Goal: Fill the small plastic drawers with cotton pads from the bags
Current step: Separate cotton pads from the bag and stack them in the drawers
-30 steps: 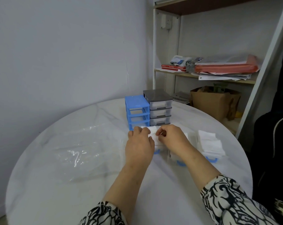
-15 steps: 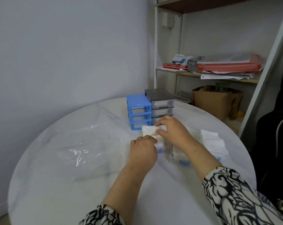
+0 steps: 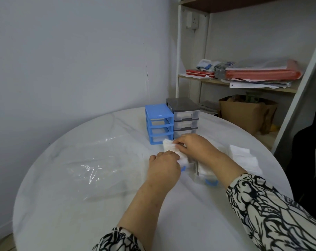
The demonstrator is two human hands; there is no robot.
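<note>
A round white tabletop [image 3: 63, 205] is seen, with a clear plastic bag [image 3: 92, 165] spread over its left half. At the far side a blue drawer frame [image 3: 158, 122] stands touching a grey drawer unit [image 3: 185, 116] on its right. A loose heap of cotton pads [image 3: 244, 156] lies to the right. A stack of cotton pads [image 3: 171, 148] is pinched by the right hand [image 3: 195, 147] and gripped at its near end by the curled left hand [image 3: 163, 167], just near of the blue frame.
</note>
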